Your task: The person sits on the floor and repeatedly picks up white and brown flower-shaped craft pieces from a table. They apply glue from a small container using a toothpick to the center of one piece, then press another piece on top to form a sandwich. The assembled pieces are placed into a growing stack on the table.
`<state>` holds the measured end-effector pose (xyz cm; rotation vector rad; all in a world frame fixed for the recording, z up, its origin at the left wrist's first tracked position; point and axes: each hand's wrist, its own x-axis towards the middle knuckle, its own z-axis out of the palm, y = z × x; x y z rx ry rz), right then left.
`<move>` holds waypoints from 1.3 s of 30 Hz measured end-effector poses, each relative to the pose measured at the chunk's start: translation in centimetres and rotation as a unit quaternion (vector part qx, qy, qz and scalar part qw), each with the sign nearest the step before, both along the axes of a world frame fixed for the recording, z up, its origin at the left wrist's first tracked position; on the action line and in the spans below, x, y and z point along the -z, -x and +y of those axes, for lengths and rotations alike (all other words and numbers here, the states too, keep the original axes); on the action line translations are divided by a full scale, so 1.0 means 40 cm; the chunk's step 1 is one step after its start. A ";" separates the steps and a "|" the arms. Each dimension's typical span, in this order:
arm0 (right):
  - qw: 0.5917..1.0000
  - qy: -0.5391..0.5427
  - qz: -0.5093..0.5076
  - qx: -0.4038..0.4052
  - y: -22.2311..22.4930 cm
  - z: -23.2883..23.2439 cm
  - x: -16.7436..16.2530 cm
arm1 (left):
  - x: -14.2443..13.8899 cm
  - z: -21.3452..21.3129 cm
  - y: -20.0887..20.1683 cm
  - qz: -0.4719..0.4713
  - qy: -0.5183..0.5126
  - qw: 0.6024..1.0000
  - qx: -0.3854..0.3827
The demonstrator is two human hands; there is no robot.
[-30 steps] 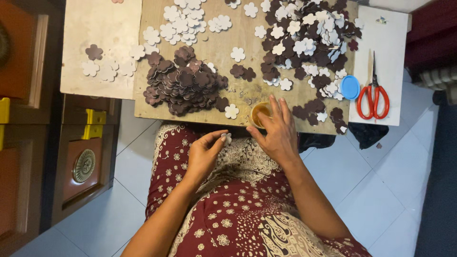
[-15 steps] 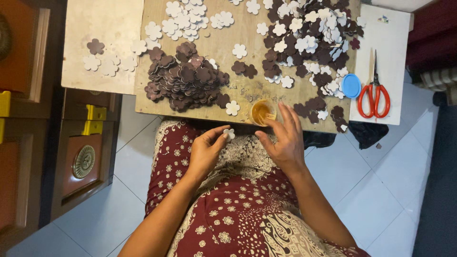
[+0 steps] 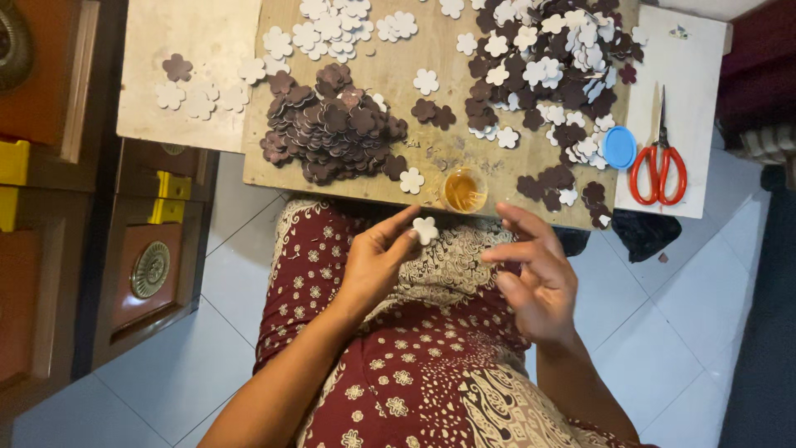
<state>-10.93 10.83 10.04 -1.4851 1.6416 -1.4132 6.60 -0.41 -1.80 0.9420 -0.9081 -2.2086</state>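
My left hand (image 3: 377, 261) pinches a small white flower-shaped cutout (image 3: 425, 230) between thumb and fingertips, held over my lap just below the wooden board (image 3: 398, 75). My right hand (image 3: 532, 278) hovers to the right of it with fingers spread and holds nothing. A small open pot of amber glue (image 3: 464, 190) stands at the board's near edge, just above both hands. A heap of dark brown flower cutouts (image 3: 332, 124) lies on the board's left part. A mixed heap of white and brown flowers (image 3: 547, 75) covers its right part.
A blue lid (image 3: 618, 148) and red-handled scissors (image 3: 659, 166) lie on a white panel (image 3: 696, 83) at the right. A pale board (image 3: 195, 58) at the left carries a few flowers. Dark wooden framed pieces (image 3: 141, 265) stand on the tiled floor at left.
My right hand has pulled back from the glue pot toward my lap and spread its fingers. My left hand has lifted the white flower slightly, turning it into view.
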 end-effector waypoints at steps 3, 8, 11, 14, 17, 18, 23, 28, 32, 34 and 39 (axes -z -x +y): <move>0.985 -0.044 0.163 0.019 -0.026 -0.025 -0.005 | -0.027 0.010 -0.006 -0.011 0.020 1.000 0.020; 0.968 -0.039 0.247 -0.003 -0.057 -0.051 -0.007 | -0.056 0.018 -0.007 0.001 0.028 0.999 0.029; 0.960 -0.030 0.279 -0.012 -0.061 -0.054 -0.007 | -0.062 0.018 -0.006 0.007 0.036 0.999 0.031; 0.956 -0.030 0.291 -0.011 -0.063 -0.057 -0.001 | -0.063 0.022 -0.008 0.006 0.037 0.999 0.037; 0.954 -0.013 0.299 -0.011 -0.063 -0.062 0.011 | -0.065 0.024 -0.007 0.012 0.031 0.999 0.041; 0.951 -0.013 0.309 -0.013 -0.065 -0.062 0.014 | -0.066 0.025 -0.009 0.015 0.028 0.999 0.042; 0.941 -0.027 0.338 -0.022 -0.065 -0.057 0.024 | -0.071 0.023 -0.011 -0.003 0.028 0.999 0.042; 0.937 -0.026 0.345 -0.046 -0.055 -0.049 0.029 | -0.069 0.019 -0.012 -0.007 0.013 0.999 0.036; 0.970 -0.057 0.225 -0.076 -0.032 -0.029 0.028 | -0.057 0.018 -0.013 0.004 0.007 0.999 0.031; 0.991 -0.042 0.027 -0.124 -0.016 -0.010 0.025 | -0.050 0.016 -0.017 -0.005 0.007 0.999 0.033; 0.953 0.046 -0.247 -0.170 0.028 0.000 0.035 | -0.033 0.007 -0.016 0.021 -0.023 0.999 0.040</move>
